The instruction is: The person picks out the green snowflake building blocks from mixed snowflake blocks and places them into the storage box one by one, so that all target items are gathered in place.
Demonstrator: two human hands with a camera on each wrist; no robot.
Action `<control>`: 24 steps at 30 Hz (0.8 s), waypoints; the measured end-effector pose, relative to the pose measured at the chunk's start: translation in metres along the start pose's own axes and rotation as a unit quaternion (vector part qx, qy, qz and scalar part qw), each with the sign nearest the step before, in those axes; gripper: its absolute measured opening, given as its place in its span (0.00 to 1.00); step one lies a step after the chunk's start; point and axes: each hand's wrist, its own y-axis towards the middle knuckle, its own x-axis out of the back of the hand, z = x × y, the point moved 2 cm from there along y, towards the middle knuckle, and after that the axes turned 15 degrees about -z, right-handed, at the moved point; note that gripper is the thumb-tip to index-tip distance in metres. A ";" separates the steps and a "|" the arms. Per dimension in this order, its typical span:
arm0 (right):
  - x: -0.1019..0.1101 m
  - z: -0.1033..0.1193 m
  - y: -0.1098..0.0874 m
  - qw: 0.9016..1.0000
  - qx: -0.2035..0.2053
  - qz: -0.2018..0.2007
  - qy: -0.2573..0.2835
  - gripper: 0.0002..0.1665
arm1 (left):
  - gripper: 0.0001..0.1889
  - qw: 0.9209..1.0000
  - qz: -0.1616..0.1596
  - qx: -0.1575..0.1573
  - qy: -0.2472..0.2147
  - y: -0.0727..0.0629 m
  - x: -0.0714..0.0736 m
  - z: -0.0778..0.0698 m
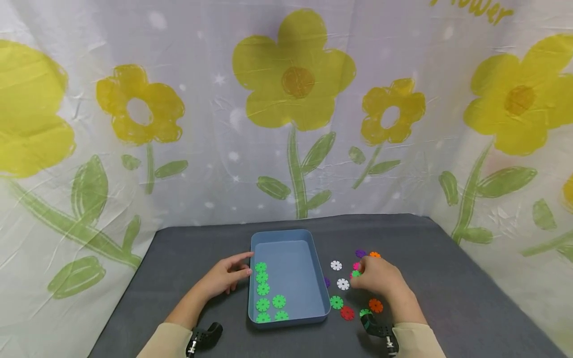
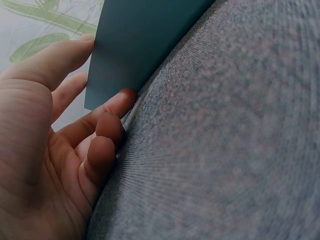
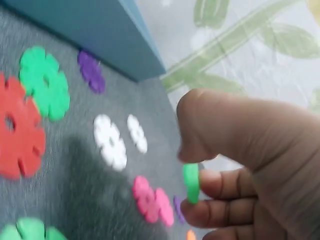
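My right hand [image 1: 379, 274] pinches a small green notched plastic disc [image 3: 191, 182] between thumb and fingers, held edge-on above the table to the right of the tray. My left hand [image 1: 224, 276] rests at the left side of the blue-grey tray [image 1: 295, 268]; its fingertips touch the outer wall, with the lower fingers loosely bent. Several green discs [image 1: 263, 289] lie inside the tray along its left side and near corner. Beneath and around my right hand are loose discs: white [image 3: 110, 142], pink [image 3: 145, 198], purple [image 3: 91, 71], red [image 1: 347, 313] and orange [image 1: 375, 305].
A dark grey cloth [image 1: 201, 248] covers the table. Behind it and at both sides hangs a pale curtain [image 1: 201, 149] with yellow flowers. Another green disc [image 1: 336, 302] lies by the tray's near right corner. Each wrist carries a black camera strap.
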 end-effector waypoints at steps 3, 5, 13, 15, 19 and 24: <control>0.004 0.014 0.001 0.999 0.014 -0.008 0.036 0.15 | 0.33 1.000 -0.002 0.000 -0.003 -0.001 0.001 0.000; 0.007 0.024 0.000 0.997 0.023 -0.008 0.071 0.14 | 0.33 1.000 -0.002 -0.001 -0.003 -0.001 0.002 0.001; 0.014 0.070 -0.005 0.980 0.079 0.025 0.182 0.12 | 0.32 1.000 0.005 -0.002 -0.013 0.000 -0.002 -0.002; 0.010 0.077 -0.004 0.979 0.100 0.023 0.178 0.12 | 0.32 1.000 0.007 -0.003 -0.013 -0.001 -0.004 -0.003; 0.000 0.087 -0.003 0.976 0.128 0.025 0.176 0.13 | 0.32 1.000 0.012 -0.005 -0.015 -0.002 -0.007 -0.005; -0.011 0.099 -0.001 0.974 0.156 0.024 0.164 0.13 | 0.31 1.000 0.009 -0.002 -0.015 -0.003 -0.009 -0.008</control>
